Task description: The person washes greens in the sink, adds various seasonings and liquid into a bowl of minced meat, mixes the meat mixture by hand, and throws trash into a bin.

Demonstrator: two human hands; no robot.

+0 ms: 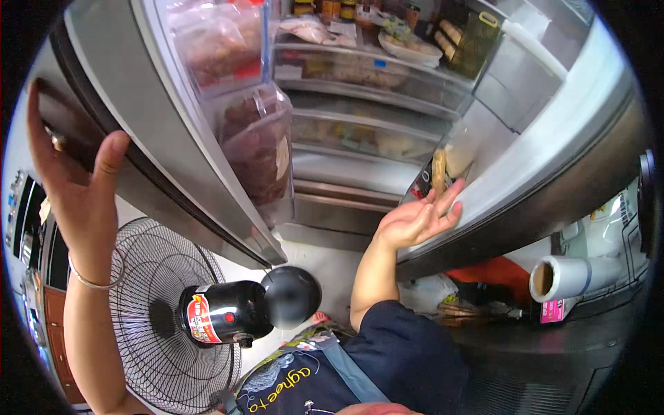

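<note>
A refrigerator with two doors stands wide before me. My left hand (78, 176) is at the outside of the left door (109, 46), its thumb by the dark edge and its fingers spread. My right hand (417, 220) is at the inner edge of the right door (519, 171), palm turned up and fingers apart; whether it touches the door I cannot tell. Bagged food (259, 150) fills the clear bins of the left door. Just beyond my right fingertips, a yellowish stick-like item (439, 168) stands in a right door bin. Both hands look free of objects.
Inside are clear drawers (363, 129) and a shelf with a white dish of food (410, 49), jars (332, 9) and a bagged item (306, 28). A black standing fan (228, 314) is at lower left. Rolled plastic bags (576, 275) and a pink box (555, 310) lie at right.
</note>
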